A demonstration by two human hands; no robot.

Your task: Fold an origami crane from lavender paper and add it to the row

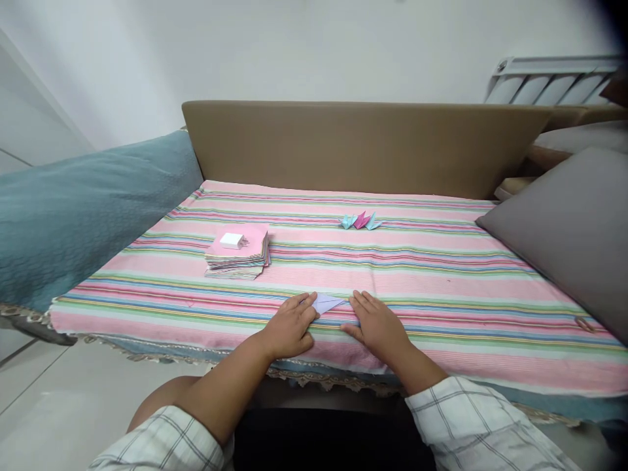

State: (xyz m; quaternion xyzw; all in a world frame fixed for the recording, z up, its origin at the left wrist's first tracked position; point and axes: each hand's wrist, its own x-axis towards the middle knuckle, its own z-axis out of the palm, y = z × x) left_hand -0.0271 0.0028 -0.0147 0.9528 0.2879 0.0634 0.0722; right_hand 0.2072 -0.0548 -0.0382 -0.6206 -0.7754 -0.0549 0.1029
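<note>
A small pale lilac piece of folded paper lies on the striped cloth in front of me, its narrow point to the right. My left hand rests with its fingers flat on the paper's left end and covers that part. On the other side, my right hand lies palm down with fingers stretched out. Its fingertips are close to the paper's right point; whether they touch it I cannot tell. Farther back stand three folded paper cranes, a light blue one, a magenta one and another light blue one.
To the left is a stack of square paper sheets with a white plug adapter on top. The striped cloth covers a sofa seat with a brown backrest. A grey cushion leans at right; a small brown loop lies nearby.
</note>
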